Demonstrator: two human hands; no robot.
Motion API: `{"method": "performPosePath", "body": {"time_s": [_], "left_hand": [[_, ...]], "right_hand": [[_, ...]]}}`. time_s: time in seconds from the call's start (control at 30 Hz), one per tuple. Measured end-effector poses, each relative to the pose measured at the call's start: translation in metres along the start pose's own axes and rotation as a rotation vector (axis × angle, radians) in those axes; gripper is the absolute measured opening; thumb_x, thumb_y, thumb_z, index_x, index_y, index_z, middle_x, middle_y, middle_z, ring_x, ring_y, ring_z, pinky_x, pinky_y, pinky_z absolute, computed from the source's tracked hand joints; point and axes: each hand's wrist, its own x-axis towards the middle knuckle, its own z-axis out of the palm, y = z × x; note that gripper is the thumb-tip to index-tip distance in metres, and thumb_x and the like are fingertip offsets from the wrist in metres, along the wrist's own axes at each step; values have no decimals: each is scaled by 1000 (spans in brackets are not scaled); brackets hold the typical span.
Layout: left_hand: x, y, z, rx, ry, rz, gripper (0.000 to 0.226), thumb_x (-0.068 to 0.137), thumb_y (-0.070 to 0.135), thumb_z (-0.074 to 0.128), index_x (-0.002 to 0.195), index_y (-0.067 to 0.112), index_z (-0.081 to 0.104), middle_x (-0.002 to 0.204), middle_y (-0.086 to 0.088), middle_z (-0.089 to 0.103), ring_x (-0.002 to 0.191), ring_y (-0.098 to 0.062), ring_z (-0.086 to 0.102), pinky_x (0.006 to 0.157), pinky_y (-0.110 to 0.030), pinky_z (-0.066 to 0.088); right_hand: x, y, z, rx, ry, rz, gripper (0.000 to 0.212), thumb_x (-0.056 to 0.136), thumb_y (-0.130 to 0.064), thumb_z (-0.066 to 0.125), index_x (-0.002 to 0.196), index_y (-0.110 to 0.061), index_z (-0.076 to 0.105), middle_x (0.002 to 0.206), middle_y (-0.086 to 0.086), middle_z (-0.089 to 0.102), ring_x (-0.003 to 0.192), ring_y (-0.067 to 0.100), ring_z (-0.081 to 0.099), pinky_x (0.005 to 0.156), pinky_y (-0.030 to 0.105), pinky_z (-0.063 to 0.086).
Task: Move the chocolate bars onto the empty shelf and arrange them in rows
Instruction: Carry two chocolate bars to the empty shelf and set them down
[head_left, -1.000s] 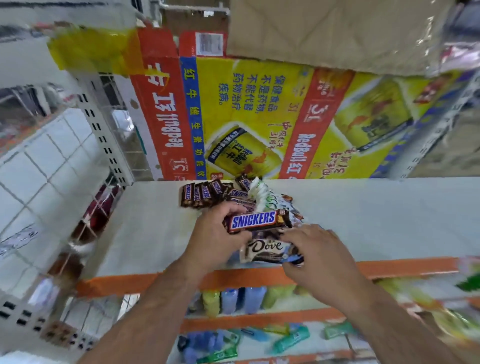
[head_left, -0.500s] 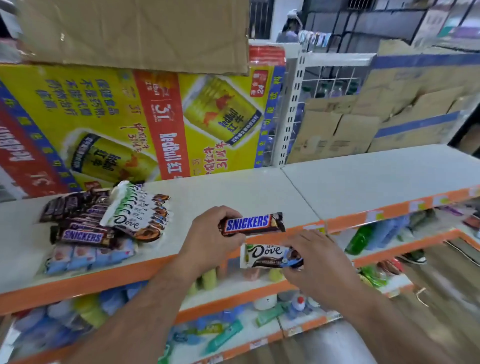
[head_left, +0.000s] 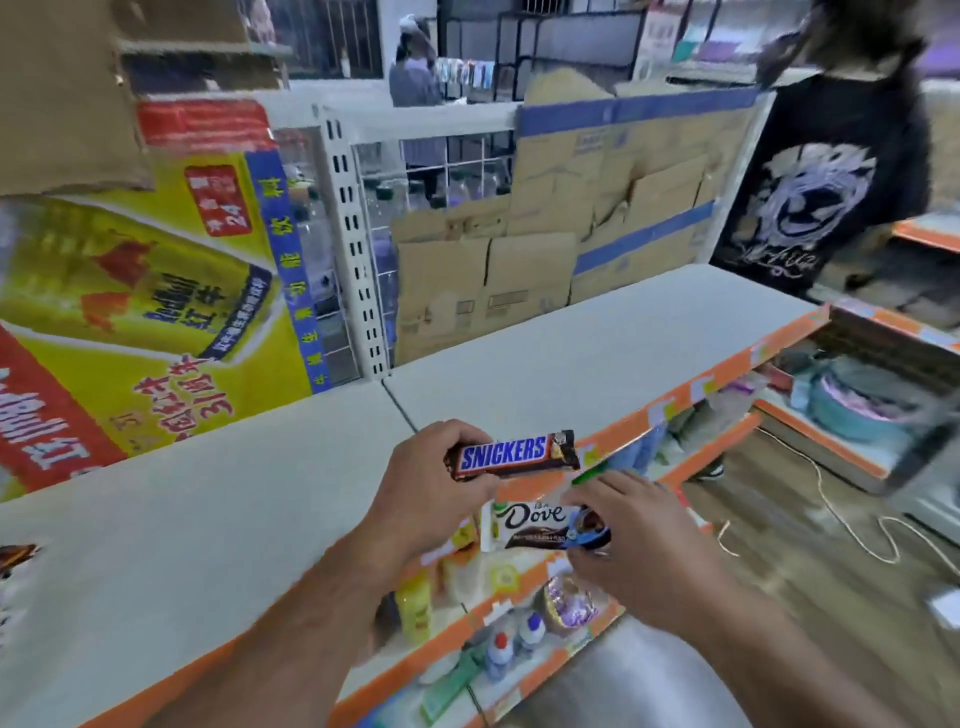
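Snickers bar (head_left: 513, 456) pinched at its left end by left hand (head_left: 431, 483), held above shelf front edge. Dove bar (head_left: 540, 524) just below, gripped at right end by right hand (head_left: 636, 540). Both likely light, stiff, slick-wrapped; hold by ends. Empty shelf (head_left: 571, 343) ahead, right of seam.

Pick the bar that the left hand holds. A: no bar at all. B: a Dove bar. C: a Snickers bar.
C: the left hand grips the Snickers bar by its end, while the right hand holds the Dove bar.
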Motion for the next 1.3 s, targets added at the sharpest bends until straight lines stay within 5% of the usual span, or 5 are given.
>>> {"method": "performPosePath", "body": {"time_s": [0.63,0.97,1.3], "left_hand": [[250,56,192,-79,-142,103,30,70,14,82,94,25,67,86,12,68,76,-1,63,66,-10,47],[314,114,319,-57,-6,-20,31,70,13,83,92,27,67,85,11,69,75,-2,63,68,-14,48],[385,140,393,-39,99,-112,30,70,13,84,92,25,68,84,11,68,73,0,61,65,-11,45]], "right_hand": [[122,253,-31,-28,63,140,36,67,-33,71,101,-34,64,92,-16,61,86,14,56,67,26,40],[168,426,-61,6,37,-43,33,62,-35,66,95,-34,64,89,-15,61,86,13,54,69,24,33],[235,541,-79,63,-31,-169,31,68,-34,63,99,-35,62,91,-16,61,86,13,54,71,29,45]]}}
